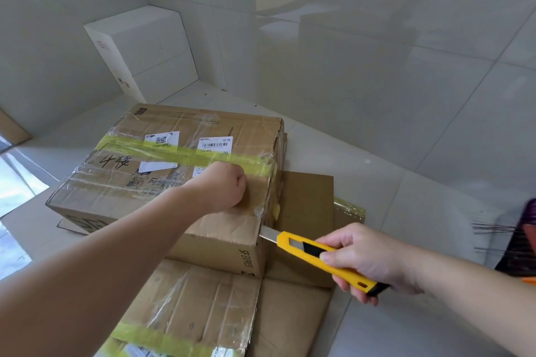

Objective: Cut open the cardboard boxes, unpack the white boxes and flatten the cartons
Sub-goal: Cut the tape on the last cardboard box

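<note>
We see a glossy tiled floor (406, 95) beyond both hands and a purple-and-orange object (522, 240) right of them.

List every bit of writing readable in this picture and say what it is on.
"SF EXPRESS", printed sideways on the near side wall of the taped brown cardboard box.
"4楼", handwritten in black on that box's top.
"标快" on the white barcode shipping label; its small print is unreadable.
QR-code sticker: too small to read.
Stacked white boxes: small marks, illegible.

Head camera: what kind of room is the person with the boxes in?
Probably a bare indoor room, perhaps a storeroom or hallway. The taped cardboard box sits on flattened cartons on a glossy tiled floor, beside stacked white boxes.
</note>
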Tool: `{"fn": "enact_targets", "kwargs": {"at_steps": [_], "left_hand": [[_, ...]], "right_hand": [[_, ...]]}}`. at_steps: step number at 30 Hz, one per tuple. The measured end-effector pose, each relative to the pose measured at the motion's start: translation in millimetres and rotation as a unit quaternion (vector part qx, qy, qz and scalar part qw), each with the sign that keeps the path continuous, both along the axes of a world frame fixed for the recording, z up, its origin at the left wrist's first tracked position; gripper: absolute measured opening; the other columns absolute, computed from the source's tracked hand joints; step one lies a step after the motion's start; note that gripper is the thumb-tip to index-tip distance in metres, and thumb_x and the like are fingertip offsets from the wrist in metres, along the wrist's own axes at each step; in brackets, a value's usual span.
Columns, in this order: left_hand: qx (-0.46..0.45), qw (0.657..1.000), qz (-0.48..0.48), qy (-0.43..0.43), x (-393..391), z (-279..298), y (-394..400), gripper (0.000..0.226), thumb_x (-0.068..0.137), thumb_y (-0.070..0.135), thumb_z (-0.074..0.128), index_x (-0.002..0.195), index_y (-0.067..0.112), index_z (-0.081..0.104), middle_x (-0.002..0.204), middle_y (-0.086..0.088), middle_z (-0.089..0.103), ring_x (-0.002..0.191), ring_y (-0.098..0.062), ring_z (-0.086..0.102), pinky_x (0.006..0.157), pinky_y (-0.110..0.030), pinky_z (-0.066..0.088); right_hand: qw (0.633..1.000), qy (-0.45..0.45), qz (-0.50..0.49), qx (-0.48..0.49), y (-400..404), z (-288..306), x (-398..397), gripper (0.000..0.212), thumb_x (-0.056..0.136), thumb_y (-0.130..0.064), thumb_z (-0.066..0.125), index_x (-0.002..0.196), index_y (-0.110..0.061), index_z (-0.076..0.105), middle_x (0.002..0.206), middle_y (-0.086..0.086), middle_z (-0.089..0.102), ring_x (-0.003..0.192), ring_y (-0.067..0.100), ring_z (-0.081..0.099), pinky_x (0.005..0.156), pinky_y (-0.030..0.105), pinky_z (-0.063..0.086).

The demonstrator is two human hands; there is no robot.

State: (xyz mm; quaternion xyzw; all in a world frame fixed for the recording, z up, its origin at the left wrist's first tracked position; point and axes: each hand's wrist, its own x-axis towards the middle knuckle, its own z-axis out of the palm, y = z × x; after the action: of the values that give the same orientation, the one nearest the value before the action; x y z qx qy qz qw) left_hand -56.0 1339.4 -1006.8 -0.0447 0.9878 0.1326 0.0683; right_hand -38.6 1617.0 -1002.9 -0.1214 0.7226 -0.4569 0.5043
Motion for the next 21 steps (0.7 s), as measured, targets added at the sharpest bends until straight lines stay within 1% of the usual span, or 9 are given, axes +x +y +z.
{"fn": "enact_targets", "kwargs": {"at_steps": [3, 6, 8, 10, 12, 14, 17, 19, 21], "left_hand": [[-0.014, 0.999, -0.016, 0.046, -2.1, 0.7, -7.0, 0.039, 0.098, 0.022, 0.034, 0.06, 0.012, 0.039, 0.061, -0.003, 0.046, 0.055, -0.017, 0.041, 0.048, -0.027, 0.03], [-0.024, 0.992, 0.016, 0.119, -3.3, 2.1, -27.2, 0.036, 0.096, 0.022, 0.035, 0.062, 0.014, 0.04, 0.066, -0.001, 0.046, 0.058, -0.019, 0.045, 0.05, -0.029, 0.032], [-0.05, 0.986, 0.036, 0.156, 1.2, 1.3, -45.7, 0.028, 0.095, 0.024, 0.036, 0.071, 0.015, 0.047, 0.077, 0.002, 0.049, 0.064, -0.019, 0.047, 0.051, -0.029, 0.032], [-0.084, 0.982, 0.046, 0.16, 8.7, -2.3, -66.3, 0.022, 0.096, 0.029, 0.037, 0.092, 0.018, 0.055, 0.096, 0.002, 0.054, 0.077, -0.019, 0.049, 0.055, -0.029, 0.035], [-0.102, 0.983, 0.069, 0.139, 17.6, -6.7, -88.1, 0.029, 0.096, 0.035, 0.037, 0.114, 0.019, 0.054, 0.116, 0.0, 0.053, 0.095, -0.022, 0.051, 0.066, -0.032, 0.043], [-0.115, 0.981, 0.091, 0.129, 26.7, -11.2, -110.1, 0.037, 0.096, 0.039, 0.038, 0.126, 0.02, 0.049, 0.131, -0.002, 0.048, 0.11, -0.025, 0.05, 0.078, -0.036, 0.047], [-0.138, 0.975, 0.116, 0.129, 43.4, -17.6, -142.4, 0.043, 0.095, 0.042, 0.039, 0.13, 0.018, 0.046, 0.137, -0.004, 0.044, 0.119, -0.028, 0.045, 0.088, -0.041, 0.045], [-0.163, 0.971, 0.121, 0.127, 54.6, -22.9, -164.8, 0.046, 0.094, 0.045, 0.039, 0.13, 0.017, 0.046, 0.139, -0.007, 0.044, 0.127, -0.029, 0.039, 0.099, -0.043, 0.038], [-0.182, 0.965, 0.136, 0.127, 65.2, -26.8, -187.2, 0.051, 0.093, 0.048, 0.038, 0.132, 0.017, 0.045, 0.144, -0.012, 0.04, 0.134, -0.031, 0.031, 0.107, -0.046, 0.029]], "right_hand": [[0.999, 0.03, 0.02, 0.026, 22.5, 7.8, -17.6, 0.016, 0.094, -0.015, 0.052, 0.099, -0.012, 0.067, 0.06, 0.01, 0.058, 0.037, 0.017, 0.048, 0.039, 0.02, 0.039], [0.993, 0.095, -0.055, 0.031, 30.7, 5.2, -24.7, 0.015, 0.096, -0.014, 0.052, 0.088, -0.003, 0.059, 0.067, 0.013, 0.064, 0.049, 0.025, 0.059, 0.048, 0.03, 0.048], [0.986, 0.133, -0.104, 0.02, 16.8, -0.7, -25.0, 0.014, 0.097, -0.013, 0.051, 0.09, -0.002, 0.058, 0.08, 0.011, 0.071, 0.068, 0.028, 0.068, 0.06, 0.038, 0.056], [0.976, 0.187, -0.11, 0.024, -8.9, -6.8, -25.5, 0.016, 0.096, -0.017, 0.051, 0.094, -0.004, 0.06, 0.09, 0.006, 0.071, 0.08, 0.025, 0.068, 0.073, 0.042, 0.056], [0.962, 0.25, -0.099, 0.044, -37.4, -8.5, -25.5, 0.018, 0.095, -0.024, 0.052, 0.089, -0.01, 0.06, 0.078, 0.002, 0.064, 0.07, 0.021, 0.06, 0.065, 0.034, 0.052], [0.954, 0.277, -0.101, 0.044, -64.4, -8.2, -25.0, 0.019, 0.094, -0.029, 0.053, 0.083, -0.014, 0.058, 0.066, -0.002, 0.051, 0.059, 0.015, 0.048, 0.055, 0.026, 0.042], [0.956, 0.265, -0.117, 0.038, -99.1, -11.4, -22.9, 0.022, 0.093, -0.03, 0.053, 0.088, -0.009, 0.059, 0.067, 0.0, 0.048, 0.058, 0.014, 0.044, 0.051, 0.024, 0.039], [0.956, 0.265, -0.116, 0.049, -117.0, -14.2, -19.5, 0.023, 0.093, -0.029, 0.052, 0.09, -0.008, 0.058, 0.068, 0.001, 0.048, 0.057, 0.014, 0.044, 0.048, 0.022, 0.038], [0.947, 0.296, -0.1, 0.07, -131.5, -17.5, -15.7, 0.019, 0.093, -0.029, 0.051, 0.085, -0.012, 0.056, 0.073, 0.001, 0.048, 0.055, 0.013, 0.043, 0.045, 0.02, 0.034]]}}
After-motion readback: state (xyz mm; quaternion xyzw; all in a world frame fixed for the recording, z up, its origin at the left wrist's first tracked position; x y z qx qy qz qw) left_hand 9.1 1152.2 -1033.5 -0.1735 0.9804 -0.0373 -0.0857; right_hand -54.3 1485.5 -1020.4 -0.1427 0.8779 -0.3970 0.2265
